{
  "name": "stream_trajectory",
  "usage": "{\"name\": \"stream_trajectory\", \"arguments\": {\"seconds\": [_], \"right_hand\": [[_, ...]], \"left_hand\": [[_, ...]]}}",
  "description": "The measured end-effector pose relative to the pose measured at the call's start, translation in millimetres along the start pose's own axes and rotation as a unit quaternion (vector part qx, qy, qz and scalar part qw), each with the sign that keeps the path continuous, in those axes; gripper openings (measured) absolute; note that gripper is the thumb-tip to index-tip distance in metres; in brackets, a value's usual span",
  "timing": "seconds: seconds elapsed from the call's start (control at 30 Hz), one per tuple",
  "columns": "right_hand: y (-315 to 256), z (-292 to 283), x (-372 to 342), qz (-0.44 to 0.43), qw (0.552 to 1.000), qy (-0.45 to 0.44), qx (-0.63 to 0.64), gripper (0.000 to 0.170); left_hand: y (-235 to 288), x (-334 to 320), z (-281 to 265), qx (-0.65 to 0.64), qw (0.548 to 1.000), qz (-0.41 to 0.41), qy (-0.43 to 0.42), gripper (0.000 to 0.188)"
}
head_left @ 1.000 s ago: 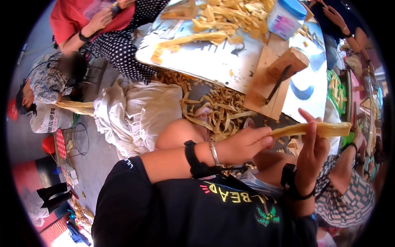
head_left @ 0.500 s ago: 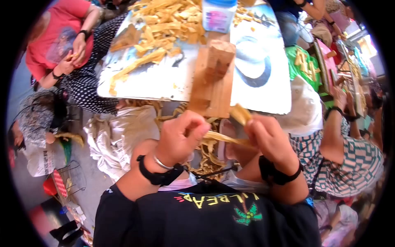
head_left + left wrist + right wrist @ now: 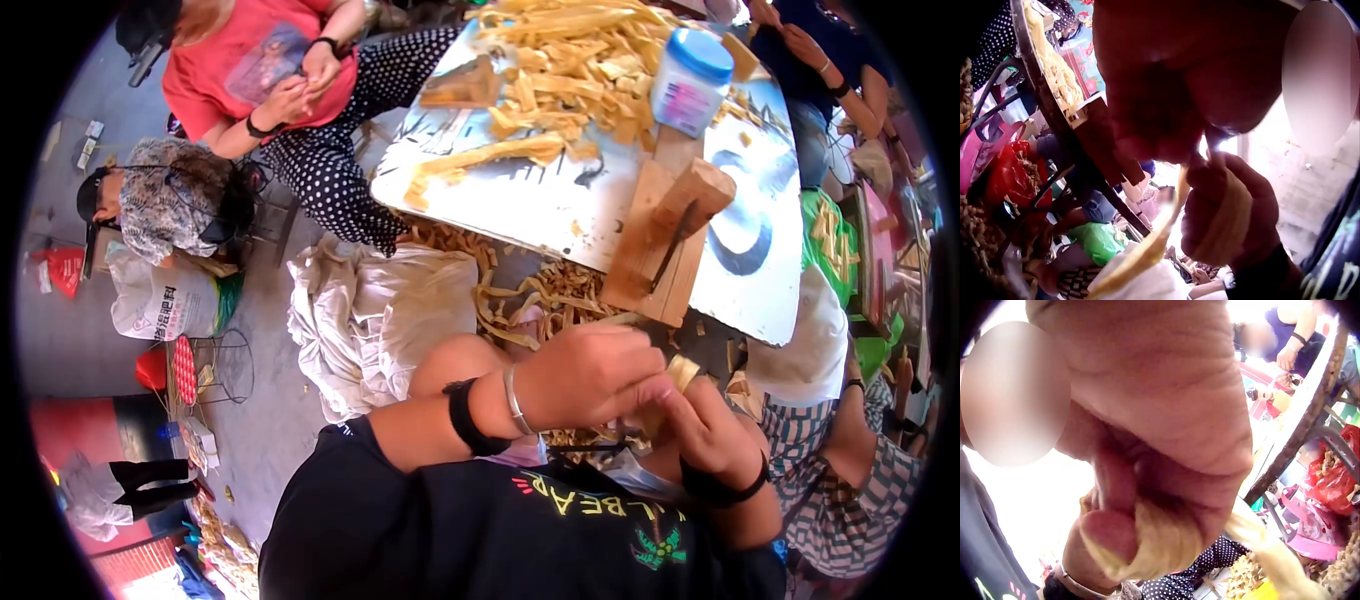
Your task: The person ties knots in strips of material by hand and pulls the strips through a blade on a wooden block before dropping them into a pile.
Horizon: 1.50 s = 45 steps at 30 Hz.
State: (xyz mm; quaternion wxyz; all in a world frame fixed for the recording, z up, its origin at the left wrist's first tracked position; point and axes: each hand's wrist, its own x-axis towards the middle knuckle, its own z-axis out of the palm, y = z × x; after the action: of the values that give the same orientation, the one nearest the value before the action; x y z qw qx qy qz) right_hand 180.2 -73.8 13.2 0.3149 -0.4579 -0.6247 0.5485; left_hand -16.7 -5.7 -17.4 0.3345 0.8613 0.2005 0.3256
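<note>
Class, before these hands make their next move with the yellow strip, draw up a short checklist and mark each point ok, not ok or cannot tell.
1. Right hand grips the yellow strip: ok.
2. Left hand has its fingers curled close against the right: ok.
3. Strip wholly gathered in the hands: not ok; a loose length trails from them in the left wrist view.
4. Strip free of splits: cannot tell; fingers cover part of it.
5. More strips within sight: ok; a pile of strips lies on the table.
6. Wooden block apart from both hands: ok; it is on the board.
</note>
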Motion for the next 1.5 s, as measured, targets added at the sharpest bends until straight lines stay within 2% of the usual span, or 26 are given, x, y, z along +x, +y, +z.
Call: {"name": "stream_trajectory", "arguments": {"seconds": [0.07, 0.13, 0.27, 0.3, 0.33, 0.4, 0.5, 0.6, 0.63, 0.67, 0.73, 0.77, 0.87, 0.9, 0.97, 1.03, 1.13, 1.23, 1.27, 1.3, 1.4, 1.47, 1.5], "right_hand": [[-9, 7, 2, 0.07, 0.995, 0.076, -0.001, 0.032], [-14, 10, 4, 0.051, 0.991, 0.126, -0.003, 0.031], [-6, 22, 4, 0.009, 0.979, 0.193, 0.067, 0.028], [-5, 17, 0, 0.058, 0.976, 0.18, 0.104, 0.027], [-5, 18, 0, 0.081, 0.964, 0.201, 0.154, 0.025], [3, 15, -2, 0.063, 0.956, 0.194, 0.208, 0.021], [-3, 15, -1, 0.079, 0.957, 0.19, 0.203, 0.016], [4, 7, 8, -0.085, 0.982, 0.161, 0.047, 0.015], [12, 3, 14, -0.172, 0.966, 0.167, -0.099, 0.021], [7, 4, 17, -0.23, 0.929, 0.195, -0.214, 0.024], [6, 5, 21, -0.276, 0.868, 0.227, -0.346, 0.019], [8, 3, 21, -0.269, 0.857, 0.245, -0.365, 0.02], [16, 2, 19, -0.26, 0.833, 0.297, -0.386, 0.024], [17, 4, 20, -0.267, 0.834, 0.31, -0.369, 0.025], [16, 10, 20, -0.268, 0.851, 0.304, -0.334, 0.024], [15, 12, 20, -0.268, 0.883, 0.273, -0.271, 0.019], [10, 8, 25, -0.266, 0.901, 0.27, -0.209, 0.009], [15, -3, 14, -0.228, 0.925, 0.296, -0.072, 0.024], [12, -3, 7, -0.159, 0.934, 0.317, 0.045, 0.027], [9, -5, 5, -0.142, 0.938, 0.315, 0.037, 0.028], [4, -5, 5, -0.107, 0.949, 0.296, 0.006, 0.029], [6, -1, 5, -0.091, 0.952, 0.29, 0.028, 0.026], [8, 5, 5, -0.082, 0.952, 0.289, 0.056, 0.025]], "left_hand": [[0, -7, 6, -0.054, 0.994, -0.036, 0.088, 0.009], [10, -1, 2, -0.093, 0.979, -0.087, 0.16, 0.007], [8, -4, 19, -0.094, 0.984, 0.076, 0.131, 0.013], [4, -1, 16, -0.114, 0.979, 0.097, 0.14, 0.014], [-1, -3, 8, -0.14, 0.977, 0.079, 0.14, 0.013], [-11, -3, 4, -0.168, 0.972, -0.011, 0.162, 0.019], [-12, -5, 14, -0.325, 0.939, -0.088, 0.062, 0.022], [-9, -8, 6, -0.425, 0.886, -0.186, 0.003, 0.023], [-1, -5, -2, -0.484, 0.835, -0.26, -0.007, 0.023], [1, -3, -3, -0.485, 0.831, -0.273, 0.008, 0.024], [2, 0, -5, -0.487, 0.82, -0.299, 0.038, 0.025], [6, 1, -8, -0.539, 0.785, -0.301, 0.056, 0.026], [18, -2, 4, -0.557, 0.787, -0.244, 0.102, 0.026], [21, 0, 11, -0.524, 0.812, -0.213, 0.143, 0.027], [9, -5, 18, -0.44, 0.876, -0.172, 0.098, 0.02], [-4, -2, 2, -0.255, 0.965, -0.055, -0.001, 0.014], [3, -8, -1, -0.234, 0.968, -0.081, 0.028, 0.018], [5, -4, -10, -0.265, 0.962, -0.071, -0.014, 0.016], [3, -5, -13, -0.279, 0.957, -0.066, -0.034, 0.015], [3, -4, -14, -0.272, 0.957, -0.086, -0.05, 0.016], [2, -4, -9, -0.321, 0.933, -0.164, -0.002, 0.02], [9, 4, -1, -0.283, 0.944, -0.159, 0.066, 0.034], [9, 7, 2, -0.222, 0.962, -0.142, 0.076, 0.041]]}}
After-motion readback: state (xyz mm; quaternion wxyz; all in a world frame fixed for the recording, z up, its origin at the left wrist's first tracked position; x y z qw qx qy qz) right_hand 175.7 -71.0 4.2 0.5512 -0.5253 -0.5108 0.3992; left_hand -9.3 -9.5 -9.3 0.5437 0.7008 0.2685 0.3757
